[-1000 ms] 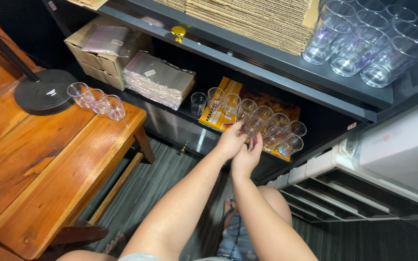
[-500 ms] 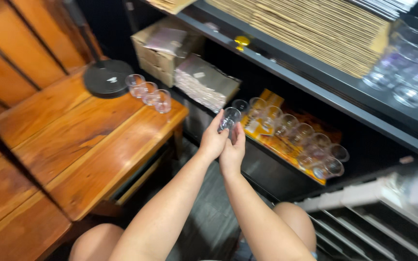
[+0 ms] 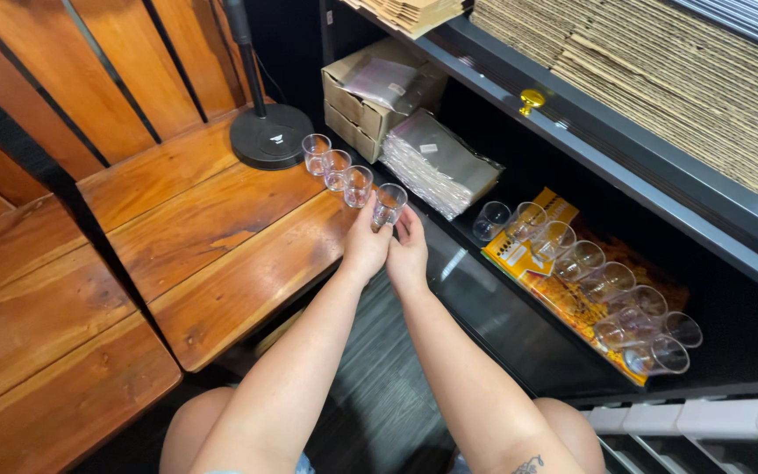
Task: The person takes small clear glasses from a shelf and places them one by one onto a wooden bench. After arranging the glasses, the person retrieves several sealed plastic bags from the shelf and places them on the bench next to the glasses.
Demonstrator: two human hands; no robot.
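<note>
Both hands meet at the edge of the wooden table, closed together around one small clear cup. The left hand wraps the cup's lower part from the table side, its fingers curled in snugly against the plastic. The right hand comes in from the shelf side with its fingers bent, the tips touching the cup's base; how tightly this hand presses cannot be told. The cup stands upright, its open rim above the fingertips, right at the table's corner.

Just beyond the left fingers, three more clear cups stand in a short row on the table, running away toward the round black stand base.

Past the fingertips, on the dark lower shelf, lies a flat stack of clear plastic bags with a small white label on top. Behind it sits an open brown cardboard box with another clear packet lying in it. To the right of the right fingers, a yellow and orange printed packet lies flat on the shelf, and a line of clear cups lies across it on their sides. On the shelf above, corrugated brown cardboard sheets are stacked, with a small gold knob at the shelf's edge.
</note>
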